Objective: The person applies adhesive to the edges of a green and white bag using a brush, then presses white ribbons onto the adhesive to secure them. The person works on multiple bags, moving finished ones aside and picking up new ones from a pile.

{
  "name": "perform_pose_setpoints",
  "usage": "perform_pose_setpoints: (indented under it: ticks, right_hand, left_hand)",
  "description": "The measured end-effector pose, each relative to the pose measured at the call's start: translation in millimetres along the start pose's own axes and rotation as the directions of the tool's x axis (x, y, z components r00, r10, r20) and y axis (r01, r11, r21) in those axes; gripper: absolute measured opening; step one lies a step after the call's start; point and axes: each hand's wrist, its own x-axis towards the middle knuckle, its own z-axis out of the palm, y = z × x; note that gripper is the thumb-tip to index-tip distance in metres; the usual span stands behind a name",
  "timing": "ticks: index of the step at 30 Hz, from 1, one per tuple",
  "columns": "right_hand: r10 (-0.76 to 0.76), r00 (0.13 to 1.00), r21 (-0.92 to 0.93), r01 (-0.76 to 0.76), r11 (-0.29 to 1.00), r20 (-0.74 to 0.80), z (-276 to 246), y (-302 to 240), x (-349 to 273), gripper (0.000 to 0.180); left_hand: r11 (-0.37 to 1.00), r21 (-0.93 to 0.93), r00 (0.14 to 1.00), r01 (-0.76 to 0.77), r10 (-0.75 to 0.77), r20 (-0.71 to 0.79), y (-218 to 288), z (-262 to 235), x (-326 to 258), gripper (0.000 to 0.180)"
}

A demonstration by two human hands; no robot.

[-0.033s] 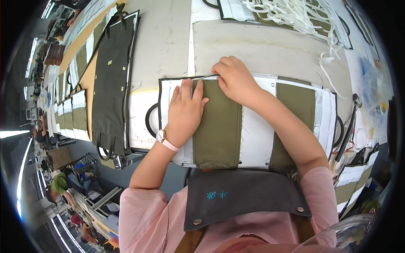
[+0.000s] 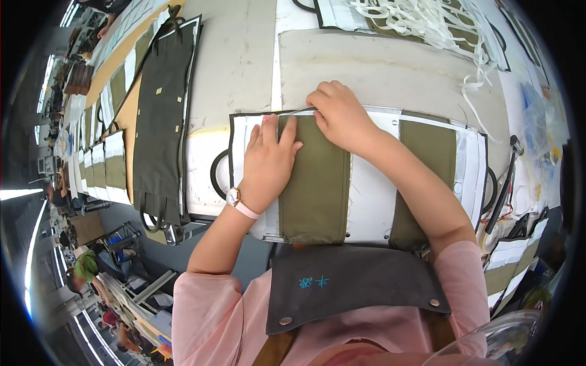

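Left hand [image 2: 268, 165] flat, fingers together and stretched, pressing on the left edge of the olive fabric strip [image 2: 317, 183], fingertips toward 12 o'clock. Right hand [image 2: 342, 113] at 1 o'clock from the left one, close but not touching it, fingers curled together and pinching the top border of the white fabric panel [image 2: 369, 201] just where the strip ends. No clear view of what lies under those fingers, maybe only the thin dark edging.

Long axis of the olive strip from 12 to 6 o'clock, from the pinched top border down to the near edge of the counter [image 2: 238, 61]. Panel itself wide from 9 to 3 o'clock, lying flat in the middle of the counter, directly in front of the body. Second olive strip [image 2: 427, 177] parallel, at 3 o'clock from the first, passing under the right forearm, with no hand on it.

Both hands on the first strip; the right one nearer to its top end, the left one nearer to its middle. Dark fabric piece [image 2: 160, 122] well apart at 9 o'clock. White tape bundle [image 2: 427, 21] at 1 o'clock, far from both hands.
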Motion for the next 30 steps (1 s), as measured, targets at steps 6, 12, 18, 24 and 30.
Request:
perform_pose_setpoints:
  ticks: [6, 12, 18, 24, 30]
  right_hand:
    - [-0.163, 0.983, -0.246, 0.180, 0.952, 0.089, -7.3, -7.1, -3.3, 0.011]
    - [-0.190, 0.978, -0.328, 0.207, 0.922, 0.084, -2.3, -5.9, -4.0, 0.007]
    - [-0.210, 0.977, -0.384, 0.205, 0.900, 0.030, -0.8, -4.8, 1.4, 0.008]
    - [-0.211, 0.975, -0.234, 0.222, 0.946, 0.069, -9.0, 3.8, -7.8, 0.009]
    - [-0.052, 0.999, 0.033, 0.051, 0.998, 0.010, -14.8, 16.3, -12.5, 0.010]
  left_hand:
    - [0.999, 0.046, 1.000, -0.007, 0.006, 0.014, 5.5, 2.2, 1.0, 0.045]
    - [0.998, 0.065, 0.999, -0.012, 0.009, 0.032, 6.1, 0.8, 1.5, 0.046]
    - [0.997, 0.077, 0.999, -0.020, 0.017, 0.037, 6.6, 0.3, 2.7, 0.047]
    - [0.995, 0.094, 0.999, -0.020, 0.018, 0.027, 5.6, 0.9, 1.2, 0.049]
    - [0.997, 0.078, 1.000, -0.026, 0.025, 0.010, 1.0, 3.2, 0.6, 0.052]
